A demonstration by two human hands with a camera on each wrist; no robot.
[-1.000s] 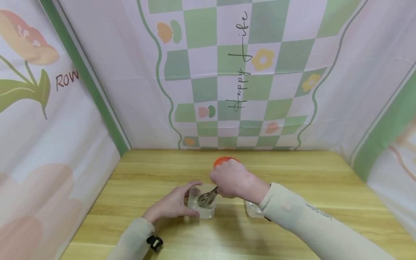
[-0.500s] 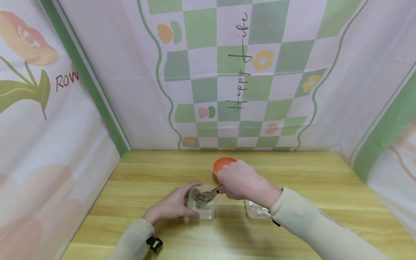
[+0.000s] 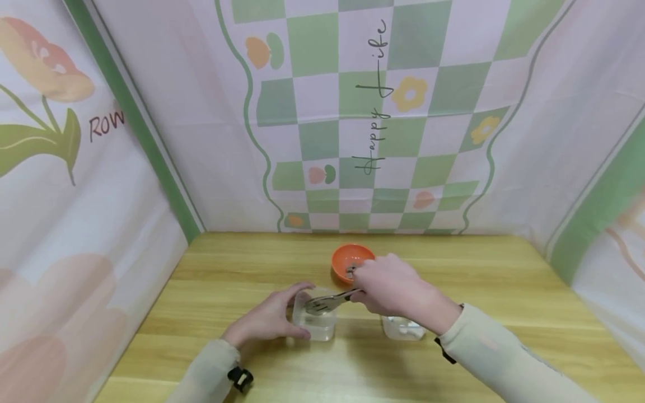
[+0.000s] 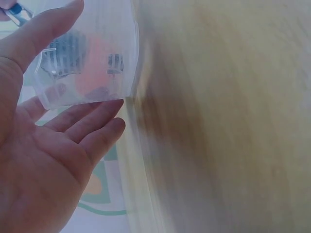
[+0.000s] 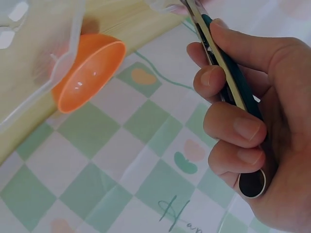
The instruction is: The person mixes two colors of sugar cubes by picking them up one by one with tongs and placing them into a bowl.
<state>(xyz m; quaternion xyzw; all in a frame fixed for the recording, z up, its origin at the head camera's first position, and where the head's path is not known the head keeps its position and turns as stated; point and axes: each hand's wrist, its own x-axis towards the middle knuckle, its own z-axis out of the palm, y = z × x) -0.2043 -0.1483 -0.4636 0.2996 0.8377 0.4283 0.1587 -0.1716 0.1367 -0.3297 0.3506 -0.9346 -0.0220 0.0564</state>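
Observation:
My left hand (image 3: 264,318) holds a clear plastic container (image 3: 321,330) on the table, thumb on the near side and fingers round the far side. Its see-through wall shows in the left wrist view, with dark slotted shapes behind it. Tongs (image 3: 324,304) with a slotted metal head slant into the container's mouth. My right hand (image 3: 395,288) grips their handle (image 5: 235,87), fingers curled round it in the right wrist view. What the tongs' head touches inside the container cannot be made out.
An orange bowl (image 3: 347,256) stands behind the containers; a small grey patch inside it is unclear. A second clear container (image 3: 405,334) with white pieces sits below my right wrist. The wooden table (image 3: 252,257) meets a patterned cloth wall (image 3: 314,140) at the back.
My right hand has moved right and slightly toward me, uncovering more of the orange bowl and second container. The tongs lie flatter over the container. The left hand keeps its place.

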